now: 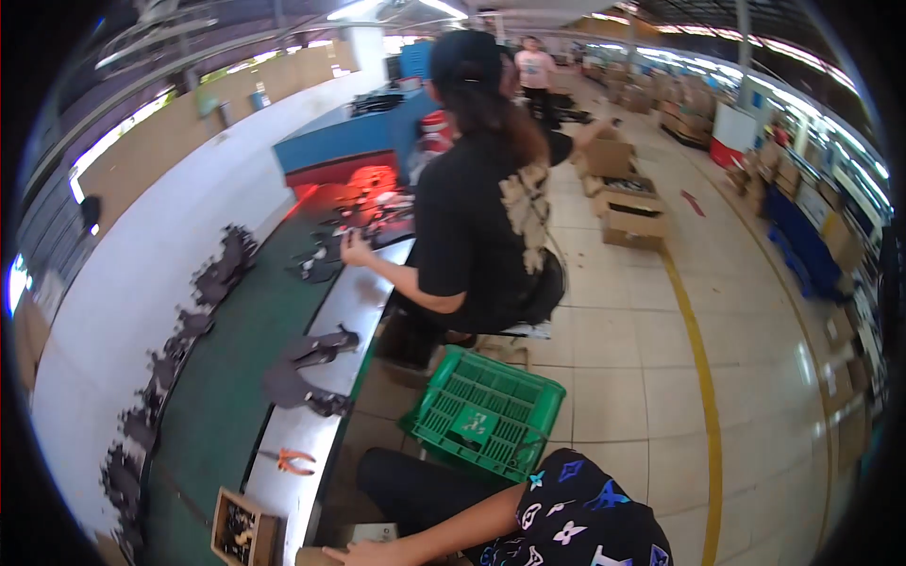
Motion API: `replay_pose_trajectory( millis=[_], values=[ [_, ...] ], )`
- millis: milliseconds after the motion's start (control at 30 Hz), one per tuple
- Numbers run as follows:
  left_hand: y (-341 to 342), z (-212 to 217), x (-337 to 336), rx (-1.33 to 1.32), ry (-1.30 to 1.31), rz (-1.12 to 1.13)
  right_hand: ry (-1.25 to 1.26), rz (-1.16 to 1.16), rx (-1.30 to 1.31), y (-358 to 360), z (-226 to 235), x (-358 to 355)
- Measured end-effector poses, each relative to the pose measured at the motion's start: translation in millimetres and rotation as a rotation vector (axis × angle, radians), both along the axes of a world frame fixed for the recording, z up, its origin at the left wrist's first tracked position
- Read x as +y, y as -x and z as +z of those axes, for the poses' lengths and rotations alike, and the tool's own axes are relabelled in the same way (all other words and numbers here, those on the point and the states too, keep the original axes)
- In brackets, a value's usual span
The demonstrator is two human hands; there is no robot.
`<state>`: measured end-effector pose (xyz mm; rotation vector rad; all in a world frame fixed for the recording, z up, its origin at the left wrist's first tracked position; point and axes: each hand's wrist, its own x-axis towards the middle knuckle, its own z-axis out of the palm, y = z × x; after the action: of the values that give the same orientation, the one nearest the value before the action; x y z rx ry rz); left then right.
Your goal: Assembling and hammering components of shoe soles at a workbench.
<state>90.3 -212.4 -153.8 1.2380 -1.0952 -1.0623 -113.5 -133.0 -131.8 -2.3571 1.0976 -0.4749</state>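
Observation:
My right hand (351, 555) lies at the bottom edge, half cut off, resting by a pale cardboard box (376, 534). Its bare forearm runs back to a black patterned sleeve (585, 519). Whether the fingers grip anything is hidden. My left hand is out of view. Nearest on the metal table edge (354, 302) are orange pliers (288, 460) and a small wooden box (243, 528). Farther along lie dark flat shoe pieces (311, 373).
A green plastic crate (486, 415) stands on the tiled floor beside my knee. A seated co-worker in black (481, 217) reaches a hand (357, 250) to dark pieces by the green conveyor belt (226, 377). A red-lit machine (354, 174), cardboard boxes (632, 222) and a yellow floor line (703, 396) lie beyond.

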Motion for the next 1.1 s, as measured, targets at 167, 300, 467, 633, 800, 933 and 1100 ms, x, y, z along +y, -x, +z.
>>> replay_pose_trajectory(
  millis=[167, 300, 467, 633, 800, 933, 1100],
  values=[
    [37.1, 10.1, 8.6, 0.130, -0.051, -0.122, -0.212, -0.079, -0.035, 15.9, 29.4, 41.7],
    [56.4, 30.2, 26.9, 0.251, -0.090, -0.181, -0.109, -0.138, 0.001, 17.3, 27.3, 61.4],
    [79.0, 46.6, 46.8, 0.398, -0.162, -0.232, -0.101, -0.122, 0.014, 21.1, 21.8, 60.6],
    [-4.5, 94.3, 133.8, 0.467, -0.135, 0.103, 0.168, -0.219, -0.107, -15.8, -17.6, 45.9],
    [-58.2, 57.2, 117.4, 0.208, 0.006, 0.236, -0.209, -0.245, -0.072, 47.2, 70.5, 48.4],
    [-45.4, 116.9, 171.6, 0.073, 0.073, 0.471, -0.035, -0.311, 0.024, 44.6, 89.9, 35.0],
    [4.6, 140.5, 191.7, 0.164, -0.014, 0.446, -0.095, -0.333, -0.099, 28.9, 57.9, 7.6]
  ],
)
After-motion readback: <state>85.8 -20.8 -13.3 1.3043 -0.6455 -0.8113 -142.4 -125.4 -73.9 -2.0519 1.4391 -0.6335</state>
